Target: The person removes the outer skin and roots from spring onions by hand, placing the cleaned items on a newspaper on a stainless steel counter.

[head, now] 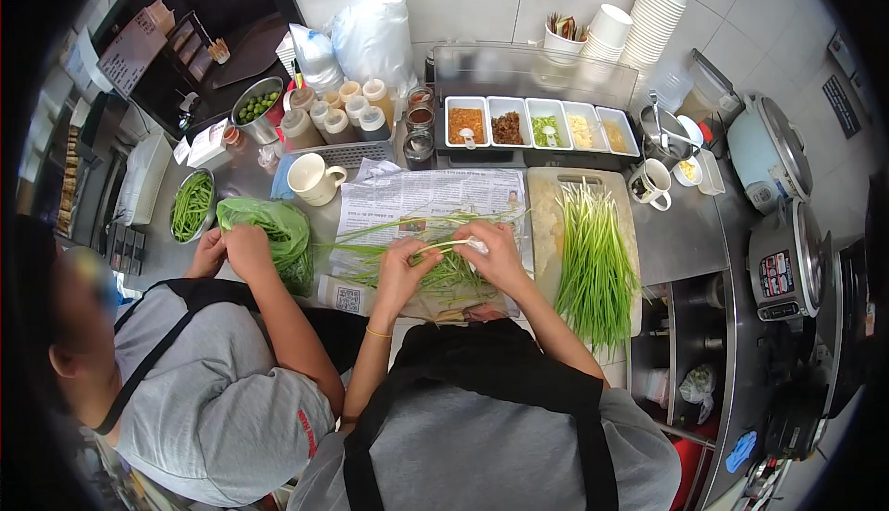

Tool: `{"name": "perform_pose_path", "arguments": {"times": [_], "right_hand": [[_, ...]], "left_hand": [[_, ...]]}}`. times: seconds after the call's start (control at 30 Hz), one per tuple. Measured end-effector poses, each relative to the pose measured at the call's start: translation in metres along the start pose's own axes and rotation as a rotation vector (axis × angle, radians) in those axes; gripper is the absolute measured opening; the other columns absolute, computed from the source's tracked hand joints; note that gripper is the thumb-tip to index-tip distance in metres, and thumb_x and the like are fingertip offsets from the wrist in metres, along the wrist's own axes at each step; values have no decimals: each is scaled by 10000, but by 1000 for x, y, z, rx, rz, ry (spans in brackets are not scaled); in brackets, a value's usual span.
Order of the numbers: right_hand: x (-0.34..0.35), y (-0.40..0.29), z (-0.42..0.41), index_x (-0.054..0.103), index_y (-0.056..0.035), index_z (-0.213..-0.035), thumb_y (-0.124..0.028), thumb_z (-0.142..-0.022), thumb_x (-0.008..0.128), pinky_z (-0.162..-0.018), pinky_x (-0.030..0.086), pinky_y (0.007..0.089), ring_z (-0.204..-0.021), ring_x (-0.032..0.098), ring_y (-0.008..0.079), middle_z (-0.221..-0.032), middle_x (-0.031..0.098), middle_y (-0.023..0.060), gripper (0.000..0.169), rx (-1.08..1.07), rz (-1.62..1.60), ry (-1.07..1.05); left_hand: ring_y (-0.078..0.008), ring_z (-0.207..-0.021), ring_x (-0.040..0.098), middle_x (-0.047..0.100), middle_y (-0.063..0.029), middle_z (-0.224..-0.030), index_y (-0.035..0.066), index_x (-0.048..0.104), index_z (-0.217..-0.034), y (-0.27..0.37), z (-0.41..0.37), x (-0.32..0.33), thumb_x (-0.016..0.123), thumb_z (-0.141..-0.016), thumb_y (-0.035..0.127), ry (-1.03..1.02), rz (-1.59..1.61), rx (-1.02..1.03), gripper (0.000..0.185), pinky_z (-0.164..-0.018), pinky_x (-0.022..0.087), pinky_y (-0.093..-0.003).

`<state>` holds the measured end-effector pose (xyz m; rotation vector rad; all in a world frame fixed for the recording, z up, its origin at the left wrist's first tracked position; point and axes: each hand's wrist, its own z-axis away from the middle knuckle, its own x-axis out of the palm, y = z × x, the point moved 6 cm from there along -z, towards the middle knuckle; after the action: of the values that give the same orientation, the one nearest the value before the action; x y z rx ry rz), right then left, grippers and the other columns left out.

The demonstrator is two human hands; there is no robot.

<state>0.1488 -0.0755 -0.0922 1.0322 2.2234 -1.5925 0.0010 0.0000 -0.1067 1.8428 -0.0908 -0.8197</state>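
Over a newspaper sheet (pixel 430 191) spread on the steel counter, my left hand (pixel 403 268) pinches a thin green-white stalk (pixel 443 244). The stalk's other end is at my right hand (pixel 489 254), whose fingers also hold a small white, crumpled piece (pixel 476 245) that looks like tissue or plastic. Loose thin green stalks and trimmings (pixel 368 254) lie on the paper beneath and around both hands. To the right, a thick bunch of long green stalks with pale ends, like garlic chives (pixel 597 268), lies on a worn cutting board (pixel 544 195), pale ends towards the wall.
At left a co-worker's hands (pixel 244 250) are at a green plastic bag (pixel 295 233) of green beans, beside a metal bowl of beans (pixel 192 205). A mug (pixel 314 179) stands behind the newspaper. Sauce bottles (pixel 300 129), a condiment tray (pixel 531 157) and another mug (pixel 651 183) line the back.
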Motion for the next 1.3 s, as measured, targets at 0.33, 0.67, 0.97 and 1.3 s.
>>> {"name": "perform_pose_path", "arguments": {"times": [0.33, 0.67, 0.97, 1.3], "right_hand": [[14, 9, 3, 550, -89, -883, -179, -813, 567, -722, 292, 339, -787, 500, 227, -861, 512, 46, 115, -41, 12, -146], [-5, 24, -6, 498, -86, -884, -81, -823, 495, -798, 303, 410, -841, 498, 238, -880, 473, 62, 61, -26, 349, -49], [-21, 73, -18, 503, -74, -865, -80, -819, 492, -818, 305, 461, -817, 521, 260, -880, 468, 81, 47, 56, 534, 58], [16, 77, 7, 590, -32, -913, -124, -855, 569, -647, 431, 250, -717, 540, 108, -850, 586, 18, 111, 487, -731, 386]], "left_hand": [[-206, -658, 452, 556, -57, -679, 40, 648, -754, 6, 5, -1, 708, -690, 129, 56, 22, 36, 125, -589, 354, -313], [-182, -635, 455, 562, -57, -672, 20, 643, -754, 6, 10, -15, 699, -699, 109, 137, 57, -62, 118, -583, 368, -299], [-115, -595, 449, 557, -28, -666, 0, 636, -749, -6, 19, -25, 689, -721, 91, 192, 155, -183, 109, -565, 360, -252], [-8, -596, 435, 557, 51, -693, 40, 622, -842, -37, 27, -12, 641, -810, 124, 233, 835, -481, 92, -528, 313, -160]]}}
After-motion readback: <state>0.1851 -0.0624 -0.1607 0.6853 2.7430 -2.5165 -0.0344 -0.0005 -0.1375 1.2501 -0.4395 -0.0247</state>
